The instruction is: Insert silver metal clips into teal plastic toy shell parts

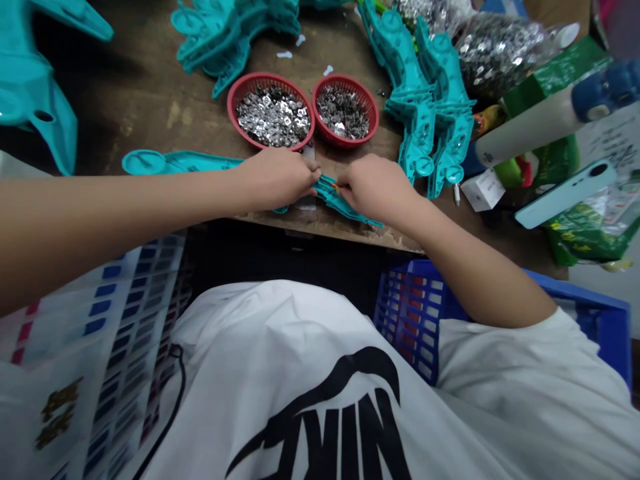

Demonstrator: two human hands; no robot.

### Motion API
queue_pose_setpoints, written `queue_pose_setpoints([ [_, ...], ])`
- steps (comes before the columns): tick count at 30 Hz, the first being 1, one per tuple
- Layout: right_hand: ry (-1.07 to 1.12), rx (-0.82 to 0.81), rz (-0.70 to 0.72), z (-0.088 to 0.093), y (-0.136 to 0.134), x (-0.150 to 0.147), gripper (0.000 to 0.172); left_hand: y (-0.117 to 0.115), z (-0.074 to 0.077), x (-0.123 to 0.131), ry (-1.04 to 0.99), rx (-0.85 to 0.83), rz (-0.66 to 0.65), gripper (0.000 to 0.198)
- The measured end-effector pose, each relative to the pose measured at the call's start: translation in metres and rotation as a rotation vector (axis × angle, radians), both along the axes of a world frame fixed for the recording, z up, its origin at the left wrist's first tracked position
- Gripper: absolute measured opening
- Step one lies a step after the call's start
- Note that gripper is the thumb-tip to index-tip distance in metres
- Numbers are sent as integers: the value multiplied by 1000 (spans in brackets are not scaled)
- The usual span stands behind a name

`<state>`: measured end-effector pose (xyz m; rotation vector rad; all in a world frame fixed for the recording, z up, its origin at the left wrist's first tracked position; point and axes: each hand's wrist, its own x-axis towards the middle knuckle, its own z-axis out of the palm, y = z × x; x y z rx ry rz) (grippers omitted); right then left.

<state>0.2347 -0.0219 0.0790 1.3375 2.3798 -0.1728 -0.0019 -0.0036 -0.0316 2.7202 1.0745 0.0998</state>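
Observation:
A long teal plastic part (200,162) lies along the table's front edge, running beneath both wrists. My left hand (280,177) is closed at its middle, the fingertips pressed together; whatever they pinch is too small to make out. Just to the right, my right hand (373,187) is closed in a pinch over the same part, with a small orange-red bit showing at its fingertips. Behind the hands stand two red baskets, the larger (230,107) and the smaller (374,120), both filled with small shiny metal pieces.
More teal parts (240,40) lie at the back and to the right. A bottle (535,123), a phone (565,193), a white box (483,191) and bags of metal pieces (500,53) crowd the right side. A blue crate (413,313) sits below the table edge.

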Motion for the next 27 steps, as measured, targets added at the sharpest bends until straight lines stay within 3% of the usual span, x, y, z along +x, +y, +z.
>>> queue_pose_setpoints([
  [2, -56, 27, 6, 0, -6, -6, 50, -1, 6, 2, 97, 6, -3, 40],
  [4, -78, 54, 25, -2, -11, -11, 51, -2, 8, 3, 65, -35, 36, 39],
  [11, -60, 53, 16, -4, -14, -10, 50, 3, -5, -4, -70, -18, 63, 37],
  [14, 31, 76, -23, 2, -3, 9, 44, 1, -6, -4, -151, -22, 140, 39],
  [17, 165, 177, -58, 0, 16, 35, 40, -5, -1, -2, -175, -27, 205, 54],
  [20, 162, 229, -122, -13, 36, 49, 43, -9, 3, -1, -181, -49, 131, 56],
  [23, 62, 200, -175, -28, 42, 44, 45, -9, 2, -4, -202, -68, 75, 47],
  [27, 46, 97, -10, -23, 28, 23, 50, -3, -8, -8, -271, -91, 96, 44],
])
